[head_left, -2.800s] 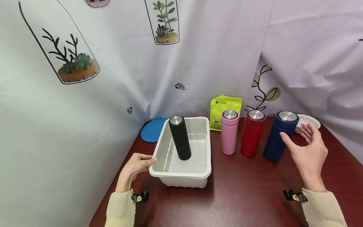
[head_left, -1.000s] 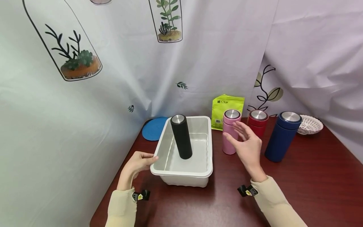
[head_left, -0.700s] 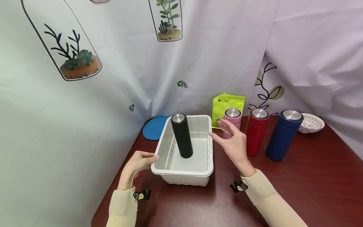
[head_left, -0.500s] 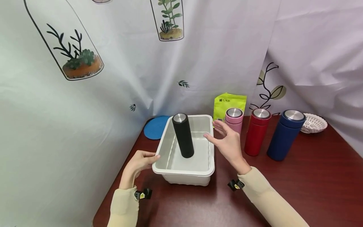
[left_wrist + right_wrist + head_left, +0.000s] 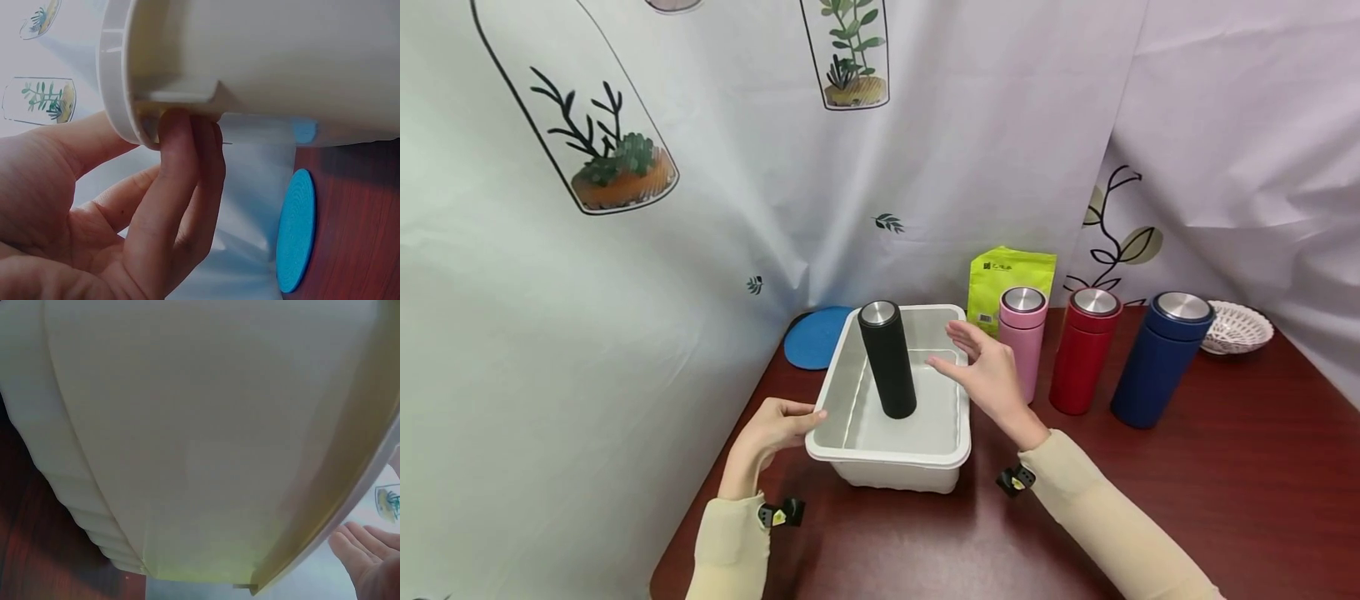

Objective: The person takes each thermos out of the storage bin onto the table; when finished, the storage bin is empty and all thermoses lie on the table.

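Observation:
In the head view, a black thermos stands inside a pale grey plastic basin. My left hand pinches the basin's left rim near its front corner. The left wrist view shows the fingers curled under the basin's rim. My right hand is over the basin's right rim, thumb and fingers spread apart and holding nothing, to the right of the black thermos. Beside it stands a pink thermos. The right wrist view is mostly filled by the basin's outer wall, with the fingertips beyond its rim.
A red thermos and a wider blue thermos stand upright right of the pink one. Behind are a yellow-green packet, a white woven basket and a blue round mat. A curtain closes off the table's back and left side.
My right hand has travelled left from beside the blue thermos, past the red and pink ones, to the basin's right rim. My left hand keeps its grip on the basin.

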